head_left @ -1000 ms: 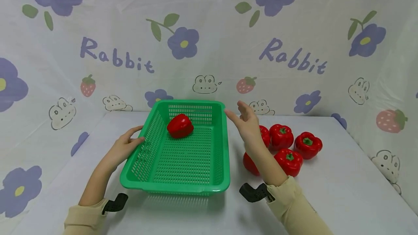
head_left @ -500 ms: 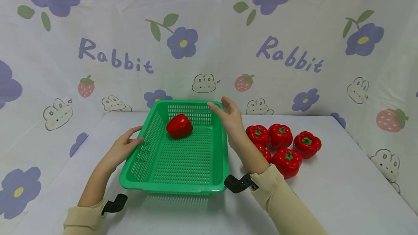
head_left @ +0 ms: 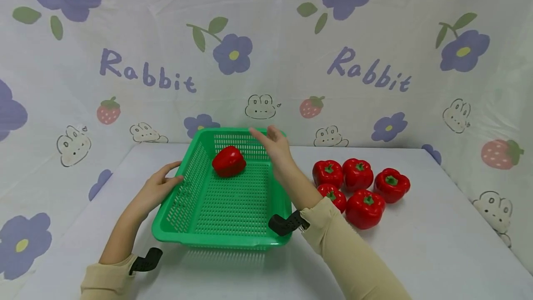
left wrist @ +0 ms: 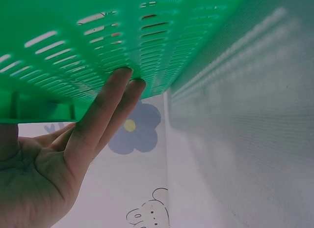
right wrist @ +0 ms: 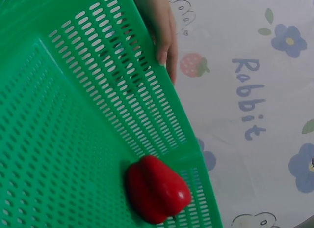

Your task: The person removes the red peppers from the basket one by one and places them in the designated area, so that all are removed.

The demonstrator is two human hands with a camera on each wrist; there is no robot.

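On the left of the surface, the left hand rests against the outer left wall of the green basket, its fingers straight and pressed flat on the slotted plastic, the thumb lying on the rim; nothing is gripped. The basket stands on the surface just right of that hand, a little left of the middle. Inside it, near the far left corner, one red pepper lies on its side on the perforated floor, close to the far wall; the right wrist view shows the same pepper by the corner of the basket. Above the far right part of the basket hangs the right hand, its fingers relaxed and slightly spread, holding nothing, apart from the pepper and pointing toward the back wall. Right of the basket, five red peppers stand in a tight cluster on the surface, green stems up, the nearest partly hidden behind the right forearm. A flowered cloth hangs behind.
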